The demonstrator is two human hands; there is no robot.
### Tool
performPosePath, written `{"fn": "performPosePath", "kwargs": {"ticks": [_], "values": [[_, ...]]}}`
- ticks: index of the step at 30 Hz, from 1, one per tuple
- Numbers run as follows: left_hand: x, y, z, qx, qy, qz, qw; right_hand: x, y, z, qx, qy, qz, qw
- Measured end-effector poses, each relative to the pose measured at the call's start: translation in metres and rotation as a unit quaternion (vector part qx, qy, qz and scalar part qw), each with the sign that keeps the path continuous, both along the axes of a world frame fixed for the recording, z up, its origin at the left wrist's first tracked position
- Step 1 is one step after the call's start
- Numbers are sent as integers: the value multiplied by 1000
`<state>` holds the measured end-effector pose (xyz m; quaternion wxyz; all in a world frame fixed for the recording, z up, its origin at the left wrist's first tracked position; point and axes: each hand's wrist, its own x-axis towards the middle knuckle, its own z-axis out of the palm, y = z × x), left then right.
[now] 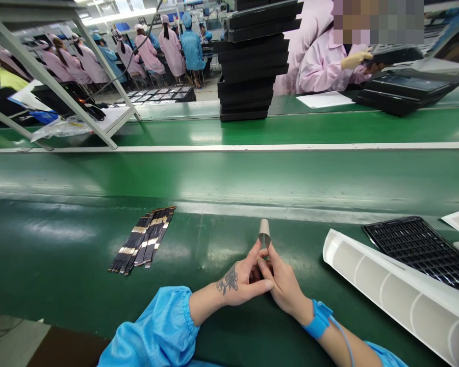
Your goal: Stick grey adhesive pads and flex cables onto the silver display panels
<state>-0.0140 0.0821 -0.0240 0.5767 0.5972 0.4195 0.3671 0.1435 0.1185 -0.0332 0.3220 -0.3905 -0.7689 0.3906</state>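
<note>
My left hand (pixel 243 280), with a flower drawing on its back, and my right hand (pixel 281 280), with a blue wrist strap (pixel 319 319), meet above the green bench. Between their raised index fingertips stands a small grey curled strip (pixel 264 228), pinched from both sides. The other fingers are bent together, partly hidden behind the left thumb; I cannot tell whether they hold anything more. On the left lies a fanned bundle of dark flat flex cables (pixel 145 239) with gold bands. At the right rests a curled white sheet (pixel 398 295) with pale round outlines.
A black gridded tray (pixel 416 250) lies behind the curled sheet. Across the belt (pixel 156 173) rises a tall stack of black trays (pixel 248 71). A metal-framed shelf (pixel 95 122) stands at left. Opposite, a person in pink (pixel 321 63) handles a black device; other people sit farther back.
</note>
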Motion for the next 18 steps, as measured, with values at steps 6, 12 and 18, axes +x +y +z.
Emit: {"fn": "performPosePath", "kwargs": {"ticks": [6,12,18], "values": [[0,1,4,14,12,-9,1000,-1,0,2,-8,-7,9,1000],[0,0,2,20,-8,19,1000,0,0,1,26,-2,-2,1000],[-1,0,-4,38,-41,92,994,1,2,-2,85,-12,-53,995]]}}
